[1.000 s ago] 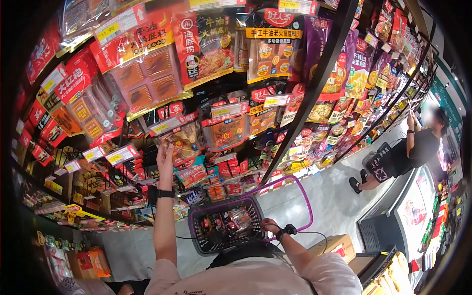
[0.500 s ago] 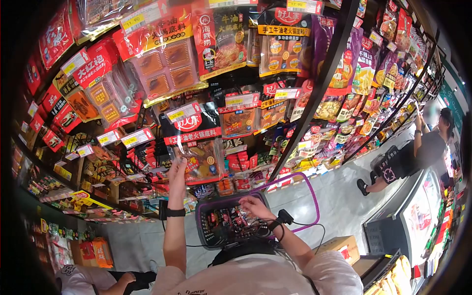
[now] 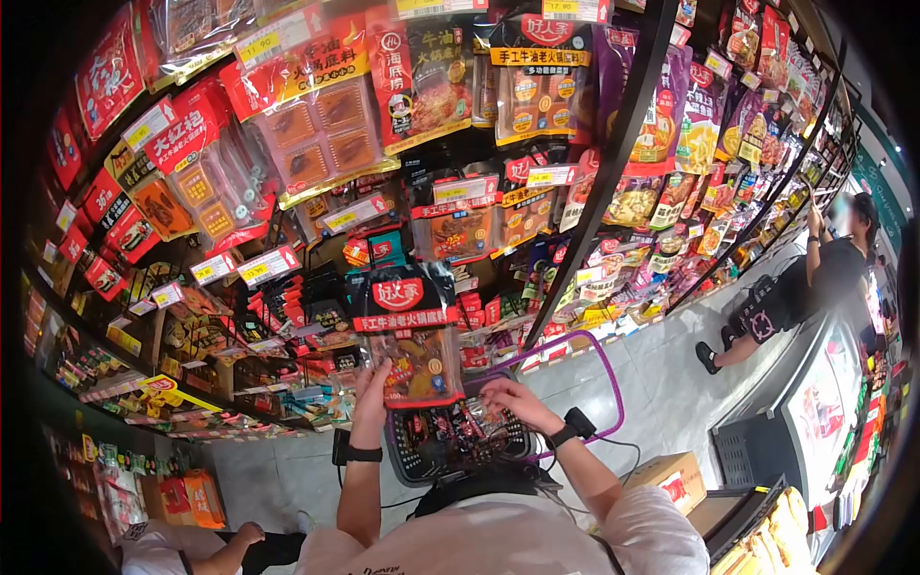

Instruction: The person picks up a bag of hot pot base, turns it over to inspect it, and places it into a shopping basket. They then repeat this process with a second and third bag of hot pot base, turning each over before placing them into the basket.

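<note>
My left hand (image 3: 372, 391) grips the left edge of a black and red hot pot seasoning packet (image 3: 410, 335), which hangs upright in front of the shelf and over the basket's upper part. To its right, my right hand (image 3: 517, 402) is above the dark basket (image 3: 414, 468), fingers curled; what they hold, if anything, is hidden. Small red and dark packs (image 3: 462, 426) lie in the basket. The basket's purple handle (image 3: 616, 398) sticks out to the right.
Shelves of hanging seasoning packets (image 3: 316, 115) curve across the front, split by a dark post (image 3: 623, 125). A person in dark clothes (image 3: 805, 287) stands at the right. Another person's arm (image 3: 235, 551) shows at lower left. A cardboard box (image 3: 671, 479) is at lower right.
My left hand has brought the packet away from the shelf, down and to the right, toward the basket. My right hand has shifted slightly right.
</note>
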Demonstrator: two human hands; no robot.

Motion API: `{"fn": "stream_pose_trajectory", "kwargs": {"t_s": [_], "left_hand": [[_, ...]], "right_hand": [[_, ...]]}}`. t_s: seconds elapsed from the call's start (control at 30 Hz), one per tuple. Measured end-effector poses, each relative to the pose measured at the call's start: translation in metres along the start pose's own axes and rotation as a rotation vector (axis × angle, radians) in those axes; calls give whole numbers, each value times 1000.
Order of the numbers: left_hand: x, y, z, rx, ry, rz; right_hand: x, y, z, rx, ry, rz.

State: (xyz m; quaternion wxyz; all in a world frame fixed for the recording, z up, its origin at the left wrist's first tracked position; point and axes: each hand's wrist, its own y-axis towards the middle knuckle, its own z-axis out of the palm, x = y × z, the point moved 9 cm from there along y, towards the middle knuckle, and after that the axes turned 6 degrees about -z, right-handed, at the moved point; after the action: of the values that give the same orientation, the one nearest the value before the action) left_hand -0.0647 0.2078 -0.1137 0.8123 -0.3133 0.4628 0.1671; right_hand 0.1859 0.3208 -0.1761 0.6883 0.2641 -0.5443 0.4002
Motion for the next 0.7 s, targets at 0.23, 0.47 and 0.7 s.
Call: {"fn": "stream_pose_trajectory", "kwargs": {"t_s": [0.23,0.47,0.7], "left_hand": [[-4,-33,40,138,42,-46],[-31,-65,89,255,-191,51],[-57,-88,109,287,-217,96]], "right_hand": [[107,1,31,152,-109,-103],[179,-13,91,104,-313,-368],[183,-29,106,246,-50,-268]]}}
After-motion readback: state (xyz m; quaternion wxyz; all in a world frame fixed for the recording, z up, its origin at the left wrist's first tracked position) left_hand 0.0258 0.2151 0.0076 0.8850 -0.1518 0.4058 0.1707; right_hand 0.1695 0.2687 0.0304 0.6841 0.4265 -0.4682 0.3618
